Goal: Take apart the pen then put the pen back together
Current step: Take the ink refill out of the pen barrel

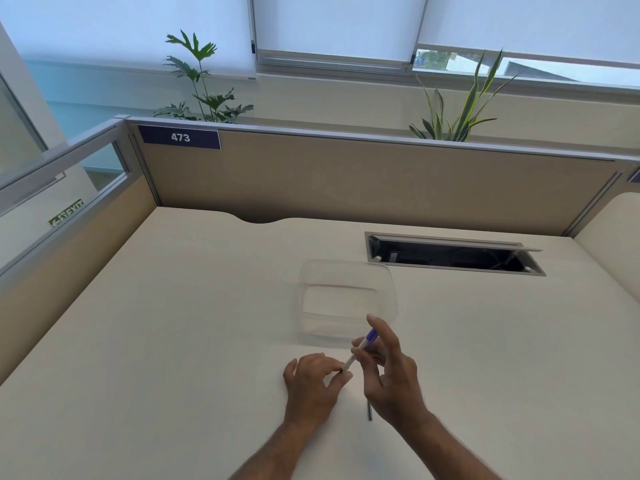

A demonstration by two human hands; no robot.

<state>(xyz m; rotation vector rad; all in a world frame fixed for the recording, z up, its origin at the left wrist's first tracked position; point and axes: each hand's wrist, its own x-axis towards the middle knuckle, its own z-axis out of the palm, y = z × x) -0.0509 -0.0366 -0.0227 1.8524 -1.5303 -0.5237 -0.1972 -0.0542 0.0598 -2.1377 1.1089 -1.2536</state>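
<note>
Slim white plastic pen with purple cap [360, 348] held above near desk, pinched by right hand [388, 368]; left hand [311, 379] fingertips nipping its lower tip; small part could slip; thin dark rod [370, 410] may roll.

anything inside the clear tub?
The tub looks empty; the desk shows through it. The right hand, holding the pen, covers its near corner, so that part is unseen.

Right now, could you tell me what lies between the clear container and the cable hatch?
Only bare desk lies between the clear container and the cable hatch in the head view.
</note>
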